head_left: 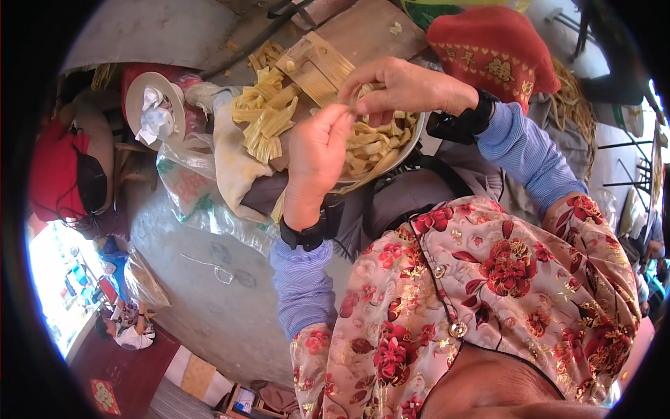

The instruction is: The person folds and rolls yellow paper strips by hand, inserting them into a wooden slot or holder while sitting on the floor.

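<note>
Though wrists (304,211) apart, fingers (364,72) close together

Marking locations, as I observe them; clock positions are taken from the centre of the view.

1. Between 1 and 2 o'clock: red fabric cushion (481,38). Bears gold Chinese characters (499,68) in a line across its face, the largest one ornate.

2. Between 9 and 10 o'clock: translucent plastic bag (199,209). Bears large red lettering (194,183), distorted by creases.

3. Near 8 o'clock: red paper square (105,397) on a dark red surface (132,359). Bears a gold design, too small for me to read.
</note>
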The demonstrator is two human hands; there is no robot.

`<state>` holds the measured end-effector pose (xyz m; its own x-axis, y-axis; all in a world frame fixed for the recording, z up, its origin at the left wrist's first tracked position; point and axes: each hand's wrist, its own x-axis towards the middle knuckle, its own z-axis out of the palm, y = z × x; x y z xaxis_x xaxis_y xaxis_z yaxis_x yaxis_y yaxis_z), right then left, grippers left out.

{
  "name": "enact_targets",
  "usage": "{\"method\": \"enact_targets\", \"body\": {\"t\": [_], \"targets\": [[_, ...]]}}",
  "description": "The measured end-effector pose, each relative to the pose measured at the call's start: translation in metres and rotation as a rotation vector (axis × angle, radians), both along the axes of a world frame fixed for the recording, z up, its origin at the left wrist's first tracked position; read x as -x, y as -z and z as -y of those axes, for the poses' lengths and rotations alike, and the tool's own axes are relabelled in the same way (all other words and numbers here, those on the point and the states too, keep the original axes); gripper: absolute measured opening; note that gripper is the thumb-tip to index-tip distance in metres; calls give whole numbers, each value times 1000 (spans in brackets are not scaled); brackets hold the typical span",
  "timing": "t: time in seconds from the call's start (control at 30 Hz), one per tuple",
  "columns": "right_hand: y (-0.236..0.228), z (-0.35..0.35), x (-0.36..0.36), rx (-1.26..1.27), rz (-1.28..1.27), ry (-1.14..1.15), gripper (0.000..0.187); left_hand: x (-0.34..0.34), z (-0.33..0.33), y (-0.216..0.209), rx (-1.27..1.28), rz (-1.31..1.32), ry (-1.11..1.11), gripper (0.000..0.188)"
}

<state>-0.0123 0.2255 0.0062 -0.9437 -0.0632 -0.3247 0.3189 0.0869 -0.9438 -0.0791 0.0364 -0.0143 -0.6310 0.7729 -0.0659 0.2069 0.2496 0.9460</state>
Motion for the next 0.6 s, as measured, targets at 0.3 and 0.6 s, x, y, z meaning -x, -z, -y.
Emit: {"method": "enact_targets", "body": {"t": [0.3, 0.6], "targets": [[4, -16, -9, 144, 76, 2, 18, -2, 3, 5, -45, 145, 27, 18], [41, -15, 18, -417, -320, 137, 18, 43, 2, 29, -53, 190, -158, 13]]}}
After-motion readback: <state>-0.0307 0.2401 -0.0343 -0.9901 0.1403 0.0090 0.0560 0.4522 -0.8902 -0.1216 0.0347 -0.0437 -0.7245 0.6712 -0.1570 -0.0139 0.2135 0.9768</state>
